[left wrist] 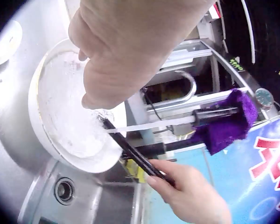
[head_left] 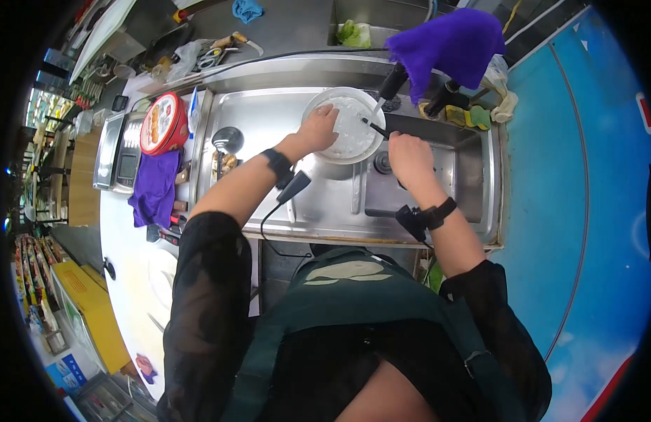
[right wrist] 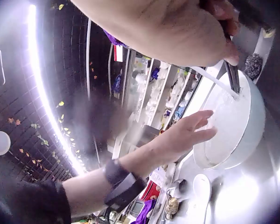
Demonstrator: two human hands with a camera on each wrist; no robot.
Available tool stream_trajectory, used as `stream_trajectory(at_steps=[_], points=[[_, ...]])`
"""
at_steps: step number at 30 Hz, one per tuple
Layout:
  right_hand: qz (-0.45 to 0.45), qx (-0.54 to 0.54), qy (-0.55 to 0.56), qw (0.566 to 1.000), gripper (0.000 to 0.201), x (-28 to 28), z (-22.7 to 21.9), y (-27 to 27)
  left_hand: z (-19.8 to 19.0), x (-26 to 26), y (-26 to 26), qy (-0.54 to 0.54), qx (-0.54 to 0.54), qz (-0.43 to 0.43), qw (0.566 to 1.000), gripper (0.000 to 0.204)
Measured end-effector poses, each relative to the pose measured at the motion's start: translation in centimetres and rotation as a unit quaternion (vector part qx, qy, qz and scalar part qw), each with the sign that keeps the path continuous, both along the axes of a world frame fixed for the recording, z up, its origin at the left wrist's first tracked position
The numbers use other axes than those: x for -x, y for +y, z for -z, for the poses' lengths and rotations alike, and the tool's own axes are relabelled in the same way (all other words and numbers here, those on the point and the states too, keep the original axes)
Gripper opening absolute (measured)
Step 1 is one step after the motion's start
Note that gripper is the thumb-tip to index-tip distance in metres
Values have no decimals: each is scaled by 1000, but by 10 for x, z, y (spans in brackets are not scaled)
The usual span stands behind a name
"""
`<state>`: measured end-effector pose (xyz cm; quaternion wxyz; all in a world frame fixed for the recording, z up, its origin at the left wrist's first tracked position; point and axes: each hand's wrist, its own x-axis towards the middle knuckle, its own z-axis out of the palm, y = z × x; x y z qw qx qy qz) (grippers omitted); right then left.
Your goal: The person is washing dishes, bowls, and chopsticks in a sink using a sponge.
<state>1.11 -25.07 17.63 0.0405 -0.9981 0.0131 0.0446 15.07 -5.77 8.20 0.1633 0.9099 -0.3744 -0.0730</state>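
Observation:
A large white bowl [head_left: 344, 162] with clear, bubbly water in it stands at the left side of the sink basin. My left hand [head_left: 317, 132] reaches over its left rim, fingers relaxed and pointing inward. In my right hand [head_left: 412, 162] is a long, slim black utensil [left wrist: 136, 157], gripped near its outer end. Its far tip dips into the bowl, so its kind is hidden. From the black faucet spout [head_left: 393, 81], a stream of water [left wrist: 154, 125] falls into the bowl beside that tip.
A steel sink basin [head_left: 466, 204] with a drain lies right of the bowl. A purple cloth [head_left: 455, 46] drapes over the faucet. Sponges [head_left: 478, 118] sit behind the basin. To the left are a dark ladle [head_left: 227, 140], a red round tub [head_left: 163, 124] and a scale [head_left: 128, 167].

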Motion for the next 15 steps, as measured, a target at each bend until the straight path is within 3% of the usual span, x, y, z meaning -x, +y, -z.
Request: stream_trajectory(at_steps=[1, 5, 10, 13, 15], points=[[20, 17, 10, 1000, 23, 3, -1, -1, 9, -11, -11, -12, -60, 2, 998, 62], [57, 24, 31, 998, 30, 3, 10, -4, 5, -24, -38, -51, -97, 16, 994, 61], [50, -3, 37, 998, 28, 3, 17, -7, -1, -30, -52, -104, -182, -22, 977, 47], [52, -16, 37, 998, 24, -1, 17, -9, -3, -40, -51, -132, -217, -2, 967, 39], [53, -25, 42, 997, 22, -4, 17, -9, -3, -47, -54, -101, -207, -17, 973, 36]])
